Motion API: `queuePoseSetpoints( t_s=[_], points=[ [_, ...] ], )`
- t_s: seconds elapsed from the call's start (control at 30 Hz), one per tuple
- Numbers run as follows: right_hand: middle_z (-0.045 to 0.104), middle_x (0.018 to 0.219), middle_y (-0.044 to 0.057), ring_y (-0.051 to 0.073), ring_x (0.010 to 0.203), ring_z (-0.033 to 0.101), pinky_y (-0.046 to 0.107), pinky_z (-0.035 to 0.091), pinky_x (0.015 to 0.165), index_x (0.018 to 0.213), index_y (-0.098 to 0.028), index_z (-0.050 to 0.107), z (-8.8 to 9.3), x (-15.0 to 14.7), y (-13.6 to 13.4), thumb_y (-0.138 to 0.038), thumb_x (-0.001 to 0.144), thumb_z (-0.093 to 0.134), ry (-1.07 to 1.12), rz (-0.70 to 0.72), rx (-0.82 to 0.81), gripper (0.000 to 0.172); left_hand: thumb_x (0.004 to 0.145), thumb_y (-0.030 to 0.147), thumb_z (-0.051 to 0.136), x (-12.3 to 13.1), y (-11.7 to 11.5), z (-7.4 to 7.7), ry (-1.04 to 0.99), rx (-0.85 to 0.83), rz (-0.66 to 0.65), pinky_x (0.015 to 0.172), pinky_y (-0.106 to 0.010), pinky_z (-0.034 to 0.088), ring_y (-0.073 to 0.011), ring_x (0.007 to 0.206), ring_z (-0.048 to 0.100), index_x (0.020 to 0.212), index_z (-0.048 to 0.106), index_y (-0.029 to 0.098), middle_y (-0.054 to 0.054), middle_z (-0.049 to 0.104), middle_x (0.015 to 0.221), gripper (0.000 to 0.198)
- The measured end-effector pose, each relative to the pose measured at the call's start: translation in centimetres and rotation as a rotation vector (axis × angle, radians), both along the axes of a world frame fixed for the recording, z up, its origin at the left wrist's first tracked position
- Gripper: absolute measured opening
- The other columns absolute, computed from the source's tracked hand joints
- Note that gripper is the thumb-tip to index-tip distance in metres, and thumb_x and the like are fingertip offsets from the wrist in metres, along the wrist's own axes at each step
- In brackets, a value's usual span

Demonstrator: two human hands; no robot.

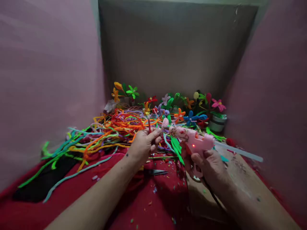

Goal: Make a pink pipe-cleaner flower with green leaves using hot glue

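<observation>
Presently, right hand (211, 166) clamped round the pink glue gun (196, 140), its indicator lit; left hand (144, 145) pinched shut on a red stem (149, 125) just left of the gun's nozzle; pipe-cleaner pile (115, 127) further left of the gun; scissors (155, 172) lying nearer the person than the gun.

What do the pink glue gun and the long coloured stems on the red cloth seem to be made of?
The glue gun looks like moulded plastic, smooth; a red light glows on its shell. The coloured stems are likely pipe cleaners, fuzzy fibre over wire: soft edges, bends that hold. The wire is not visible.
</observation>
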State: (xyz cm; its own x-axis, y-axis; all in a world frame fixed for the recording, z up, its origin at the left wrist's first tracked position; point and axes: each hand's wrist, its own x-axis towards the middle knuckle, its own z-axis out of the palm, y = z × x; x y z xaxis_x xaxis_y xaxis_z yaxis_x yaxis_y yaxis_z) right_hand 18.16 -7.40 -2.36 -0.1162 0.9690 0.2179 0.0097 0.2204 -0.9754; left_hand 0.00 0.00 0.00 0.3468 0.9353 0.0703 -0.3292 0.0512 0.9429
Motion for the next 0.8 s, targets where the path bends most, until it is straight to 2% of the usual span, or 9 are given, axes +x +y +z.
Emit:
queuePoseSetpoints(
  t_s=[0.2, 0.37, 0.6, 0.73, 0.8],
  points=[
    [0.052, 0.048, 0.001, 0.011, 0.043, 0.04, 0.025, 0.027, 0.041, 0.055, -0.019, 0.056, -0.3, 0.22, 0.23, -0.049, 0.075, 0.055, -0.032, -0.01, 0.001, 0.036, 0.077, 0.027, 0.056, -0.01, 0.03, 0.01, -0.032, -0.017, -0.007, 0.031, -0.014, 0.017, 0.0009, 0.03, 0.026, 0.065, 0.042, 0.016, 0.008, 0.041, 0.049, 0.022],
    [0.053, 0.048, 0.0, 0.01, 0.041, 0.04, 0.023, 0.027, 0.04, 0.065, -0.018, 0.06, -0.29, 0.18, 0.26, -0.047, 0.073, 0.058, -0.002, -0.022, -0.004, 0.031, 0.076, 0.027, 0.058, -0.03, -0.09, 0.26, -0.043, -0.017, -0.013, 0.032, -0.014, 0.017, 0.0011, 0.03, 0.026, 0.064, 0.042, 0.016, 0.008, 0.041, 0.05, 0.023],
    [0.053, 0.048, 0.0, 0.008, 0.042, 0.041, 0.021, 0.028, 0.04, 0.064, -0.015, 0.058, -0.19, 0.01, 0.2, -0.042, 0.076, 0.058, 0.024, -0.012, 0.009, 0.029, 0.075, 0.027, 0.059, -0.04, -0.05, 0.19, -0.048, -0.025, -0.02, 0.032, -0.014, 0.017, 0.0013, 0.031, 0.026, 0.064, 0.043, 0.015, 0.008, 0.042, 0.05, 0.023],
    [0.053, 0.049, -0.001, 0.008, 0.043, 0.042, 0.021, 0.028, 0.04, 0.071, -0.015, 0.061, -0.56, 0.16, 0.21, -0.04, 0.076, 0.059, 0.02, -0.026, 0.011, 0.026, 0.076, 0.028, 0.059, 0.02, -0.05, 0.16, -0.051, -0.029, -0.016, 0.033, -0.014, 0.017, 0.0015, 0.031, 0.025, 0.065, 0.043, 0.015, 0.007, 0.041, 0.05, 0.023],
    [0.054, 0.05, 0.0, 0.008, 0.043, 0.042, 0.021, 0.029, 0.04, 0.068, -0.015, 0.061, -0.68, 0.29, 0.2, -0.041, 0.077, 0.058, 0.01, -0.037, 0.003, 0.028, 0.077, 0.027, 0.058, 0.04, -0.06, 0.16, -0.049, -0.024, -0.019, 0.033, -0.015, 0.016, 0.0015, 0.031, 0.025, 0.065, 0.043, 0.015, 0.007, 0.041, 0.05, 0.022]
  ],
)
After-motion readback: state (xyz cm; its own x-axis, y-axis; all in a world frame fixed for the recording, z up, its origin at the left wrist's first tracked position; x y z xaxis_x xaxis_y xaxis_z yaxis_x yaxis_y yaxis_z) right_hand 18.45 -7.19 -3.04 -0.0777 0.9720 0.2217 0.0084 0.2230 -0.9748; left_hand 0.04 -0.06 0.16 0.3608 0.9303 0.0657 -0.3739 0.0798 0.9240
